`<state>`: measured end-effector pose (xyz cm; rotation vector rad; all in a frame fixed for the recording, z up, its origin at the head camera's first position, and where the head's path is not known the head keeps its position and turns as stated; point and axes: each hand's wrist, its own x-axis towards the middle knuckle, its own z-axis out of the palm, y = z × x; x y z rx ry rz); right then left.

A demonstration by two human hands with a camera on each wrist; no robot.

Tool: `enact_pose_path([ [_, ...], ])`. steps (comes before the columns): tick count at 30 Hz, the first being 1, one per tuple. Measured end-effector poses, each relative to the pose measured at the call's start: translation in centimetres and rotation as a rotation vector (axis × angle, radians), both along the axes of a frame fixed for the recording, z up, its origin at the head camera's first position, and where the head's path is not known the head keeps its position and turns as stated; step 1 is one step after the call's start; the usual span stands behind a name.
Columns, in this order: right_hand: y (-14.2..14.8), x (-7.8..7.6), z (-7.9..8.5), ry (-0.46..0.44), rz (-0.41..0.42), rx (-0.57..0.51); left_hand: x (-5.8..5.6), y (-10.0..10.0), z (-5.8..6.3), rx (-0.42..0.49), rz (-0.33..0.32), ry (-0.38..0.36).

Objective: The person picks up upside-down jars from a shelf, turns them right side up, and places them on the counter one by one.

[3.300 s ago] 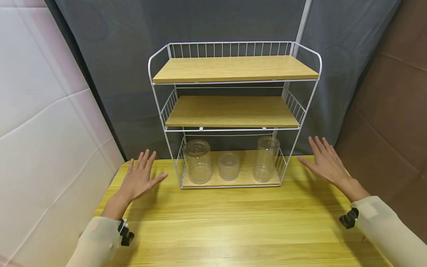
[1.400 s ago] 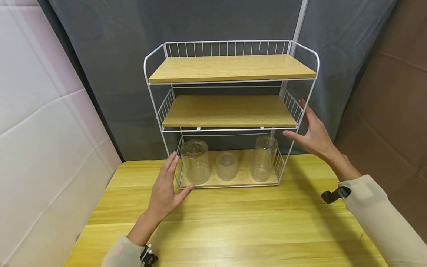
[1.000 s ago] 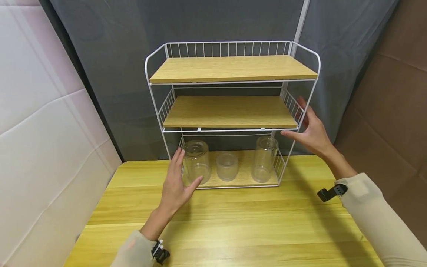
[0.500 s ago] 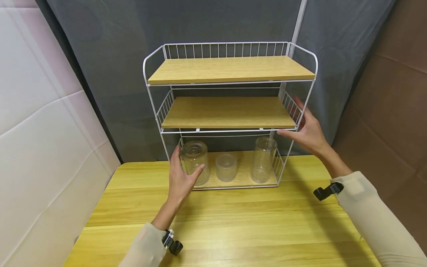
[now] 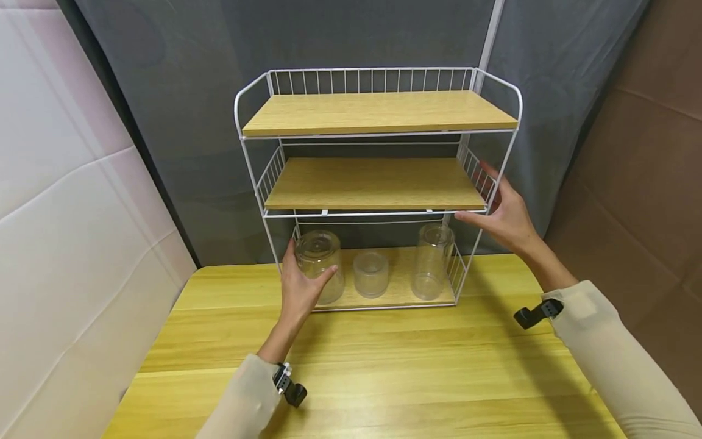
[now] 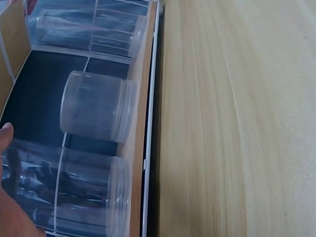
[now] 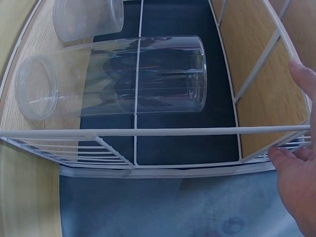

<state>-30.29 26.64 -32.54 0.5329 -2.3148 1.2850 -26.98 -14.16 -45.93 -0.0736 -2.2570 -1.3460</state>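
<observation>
A white wire rack (image 5: 378, 213) with three wood-look shelves stands on the table. On its bottom shelf (image 5: 397, 300) are three clear jars, seemingly mouth down: a wide jar (image 5: 329, 291) at left, a short jar (image 5: 371, 274) in the middle, and a tall jar (image 5: 431, 262) at right. My left hand (image 5: 298, 289) holds the wide jar, thumb across its front and fingers along its left side, partly hidden. With my right hand (image 5: 507, 216) I grip the rack's right side at the middle shelf (image 5: 378, 183), thumb in front and fingers behind the side wires.
The yellow wooden table (image 5: 384, 372) extends in front of the rack. A grey cloth (image 5: 351, 33) hangs behind it. A white panel (image 5: 82, 201) stands at left and a brown one (image 5: 636, 183) at right. The top shelf (image 5: 378, 113) lies above both hands.
Both hands began apart from the rack. My right hand has moved up and in to grip its right side. My left hand has moved right and around the wide jar.
</observation>
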Motion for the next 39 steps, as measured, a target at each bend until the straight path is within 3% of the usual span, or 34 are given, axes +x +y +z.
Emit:
enact_pose_path([
  [9,-0.4,-0.1,-0.1,0.005,0.004,-0.008,-0.7,0.0,-0.1,0.026,0.035,0.022],
  [18,-0.3,-0.1,-0.5,0.004,0.004,-0.007,-0.7,0.2,-0.1,0.051,0.042,0.069],
  [34,-0.1,0.4,-1.2,0.008,0.021,-0.039,0.5,0.1,0.5,0.045,0.038,0.055],
  [39,0.4,1.2,-1.9,0.05,-0.011,0.008,1.2,0.3,0.8,0.055,0.016,0.06],
])
